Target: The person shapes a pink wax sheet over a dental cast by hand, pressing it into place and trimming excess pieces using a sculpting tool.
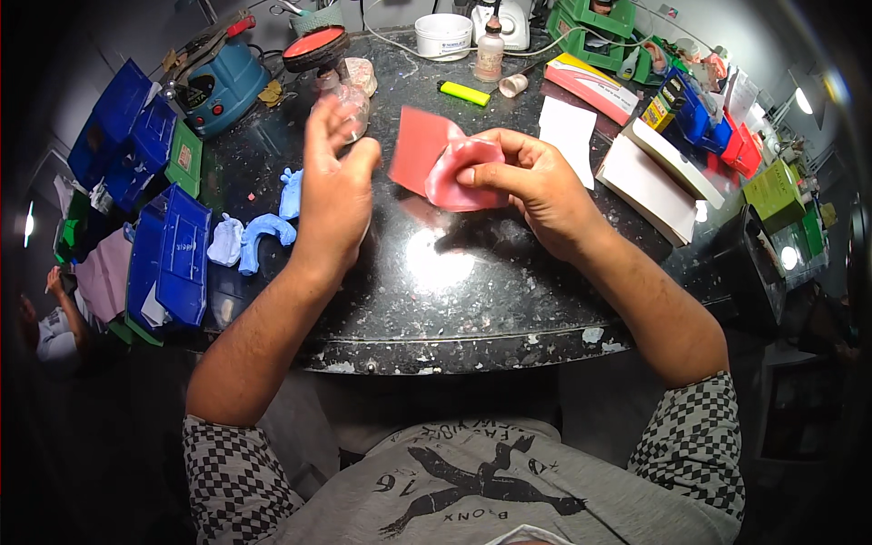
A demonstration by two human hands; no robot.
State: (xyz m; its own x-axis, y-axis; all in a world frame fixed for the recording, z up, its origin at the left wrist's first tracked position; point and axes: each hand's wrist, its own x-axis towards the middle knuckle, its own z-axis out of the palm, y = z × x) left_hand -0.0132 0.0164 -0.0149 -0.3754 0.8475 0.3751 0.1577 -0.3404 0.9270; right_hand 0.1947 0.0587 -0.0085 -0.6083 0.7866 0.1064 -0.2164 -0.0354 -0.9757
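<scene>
My right hand (538,186) pinches a pink wax sheet (422,150) above the middle of the table. The sheet's left part is flat and square-edged. Nearer my thumb it is bent into a glossy, rounded, hollowed shape; whether anything lies under it cannot be seen. My left hand (331,182) is raised to the left of the wax, thumb apart from the fingers, which are slightly smeared by motion. Just behind those fingers stands a clear glass bottle or lamp (356,109), partly hidden by them. I see nothing held in that hand.
Blue moulded pieces (265,238) and a whitish-blue one (225,241) lie left, beside blue boxes (173,254). A round red-filled dish (315,47), green lighter (463,93), small bottle (489,50) and white tub (443,38) stand behind. White paper (568,136) and an open carton (649,186) lie right.
</scene>
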